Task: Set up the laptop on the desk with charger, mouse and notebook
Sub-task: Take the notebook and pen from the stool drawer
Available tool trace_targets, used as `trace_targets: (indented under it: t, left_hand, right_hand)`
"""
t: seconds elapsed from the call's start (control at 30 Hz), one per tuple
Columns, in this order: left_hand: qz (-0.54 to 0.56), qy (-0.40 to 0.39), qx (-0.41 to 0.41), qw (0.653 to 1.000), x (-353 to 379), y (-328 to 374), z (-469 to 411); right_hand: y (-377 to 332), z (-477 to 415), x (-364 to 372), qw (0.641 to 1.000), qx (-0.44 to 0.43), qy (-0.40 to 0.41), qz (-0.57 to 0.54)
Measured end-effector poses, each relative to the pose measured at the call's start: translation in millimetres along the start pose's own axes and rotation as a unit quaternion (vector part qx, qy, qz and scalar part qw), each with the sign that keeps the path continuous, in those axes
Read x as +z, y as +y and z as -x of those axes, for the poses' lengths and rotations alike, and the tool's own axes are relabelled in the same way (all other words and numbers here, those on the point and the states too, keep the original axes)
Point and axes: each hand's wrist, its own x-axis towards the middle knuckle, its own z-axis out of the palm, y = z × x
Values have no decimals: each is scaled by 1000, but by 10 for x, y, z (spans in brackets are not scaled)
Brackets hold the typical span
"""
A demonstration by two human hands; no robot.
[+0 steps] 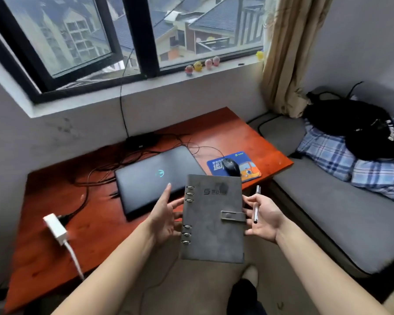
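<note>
A grey ring-bound notebook (pixel 212 221) with a strap clasp is held above the desk's front edge between both hands. My left hand (pixel 164 214) supports its ringed left side from below, fingers spread. My right hand (pixel 263 218) holds its right edge, with a silver pen (pixel 256 204) lying across the palm. A dark laptop (pixel 156 178) lies shut on the red-brown desk (pixel 105 223). A black mouse (pixel 231 167) sits on a blue mouse pad (pixel 248 169) at the right. A black charger brick (pixel 141 139) lies behind the laptop.
A white power strip (pixel 55 228) with a white cable sits at the desk's left front. Black cables sprawl left of the laptop. A grey bed (pixel 339 212) with a plaid pillow and black bag stands right of the desk. Small toy figures line the window sill.
</note>
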Motion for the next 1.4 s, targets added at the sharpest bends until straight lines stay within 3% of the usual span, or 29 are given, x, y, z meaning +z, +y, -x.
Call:
trace_targets:
  t: [0.47,0.67,0.93,1.1,1.4]
  left_hand:
    - [76,39,2,996,973,1866,-2075]
    - [105,45,-15,993,1015,2269,-2754]
    - [123,35,-48,991,1054,2609,-3825]
    - [143,76,-68,984,1136,2711,-4299]
    - [247,183,-30,951,1247,2711,-4685]
  right_hand:
    - [-2743,-1768,-696,996,37,-56,56]
    - [-3476,-2501,-846,990,76,-59,99]
    - [-4045,-3178,-973,988,79,21,133]
    - [-4265,-3717,-1044,980,113,46,158]
    - [-4440,-4490,-1075,971,143,-3,190]
